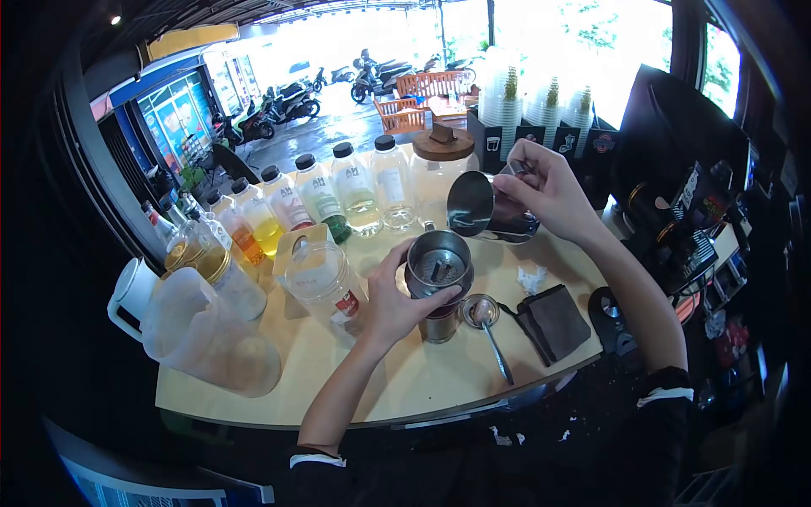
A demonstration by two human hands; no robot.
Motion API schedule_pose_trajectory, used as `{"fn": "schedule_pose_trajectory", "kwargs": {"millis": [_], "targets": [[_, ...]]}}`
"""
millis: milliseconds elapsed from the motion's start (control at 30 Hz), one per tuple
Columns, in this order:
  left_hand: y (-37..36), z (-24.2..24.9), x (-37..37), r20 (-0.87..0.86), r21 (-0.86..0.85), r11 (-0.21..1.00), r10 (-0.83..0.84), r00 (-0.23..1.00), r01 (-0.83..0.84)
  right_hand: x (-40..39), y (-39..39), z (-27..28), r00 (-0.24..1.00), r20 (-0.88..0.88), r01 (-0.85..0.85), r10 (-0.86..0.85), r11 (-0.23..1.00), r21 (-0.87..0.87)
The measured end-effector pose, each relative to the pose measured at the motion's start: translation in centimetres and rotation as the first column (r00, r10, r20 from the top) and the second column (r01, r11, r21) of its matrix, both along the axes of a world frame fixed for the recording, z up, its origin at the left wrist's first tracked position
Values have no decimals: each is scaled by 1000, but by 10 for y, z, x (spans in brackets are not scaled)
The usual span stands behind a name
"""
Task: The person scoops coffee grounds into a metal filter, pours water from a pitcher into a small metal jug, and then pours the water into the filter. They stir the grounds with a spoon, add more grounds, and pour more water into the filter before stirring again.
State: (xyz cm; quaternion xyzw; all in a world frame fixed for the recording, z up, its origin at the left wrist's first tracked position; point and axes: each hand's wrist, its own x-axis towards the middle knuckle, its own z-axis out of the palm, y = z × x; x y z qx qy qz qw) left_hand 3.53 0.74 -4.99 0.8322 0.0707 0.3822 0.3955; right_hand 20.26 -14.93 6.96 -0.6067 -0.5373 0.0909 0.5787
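A metal drip coffee filter (438, 260), with a perforated disc and a small dark upright piece inside, sits atop a cup (439, 327). Fingers and thumb of my left hand (399, 297) wrap around the filter's side. Up and to the right, my right hand (545, 190) grips a shiny metal pitcher (470, 205), tilted with its mouth toward the filter. I cannot make out any liquid leaving it. Just right of the cup lies a spoon (497, 351), its bowl resting in a small round metal dish (481, 306).
A folded dark cloth (553, 325) and crumpled tissue (531, 279) lie at right. Clear jars (325, 283) and a plastic pitcher (207, 338) stand left. Capped bottles (346, 186) line the back beside a wooden-lidded jar (443, 144). Stacked cups (498, 97) stand behind my right hand.
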Motion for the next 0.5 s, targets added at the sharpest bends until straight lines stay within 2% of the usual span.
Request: {"fn": "schedule_pose_trajectory", "kwargs": {"millis": [167, 233, 267, 333, 500], "targets": [[1, -2, 2, -19, -78, 996, -49, 999, 48, -9, 11, 7, 1000, 10, 7, -6, 996, -84], [2, -2, 2, -26, -90, 994, -61, 998, 58, -8, 18, 5, 989, 148, -14, 21, 999, -49], [2, -2, 1, -28, -93, 994, -63, 998, 60, -9, 19, 6, 989, 148, -15, 22, 999, -49], [2, -3, 1, -31, -98, 993, -65, 997, 62, -13, 21, 8, 969, 247, 56, -29, 993, -102], [4, -3, 0, -46, -107, 992, -70, 996, 65, -19, 27, 9, 973, 231, 50, -25, 993, -104]]}}
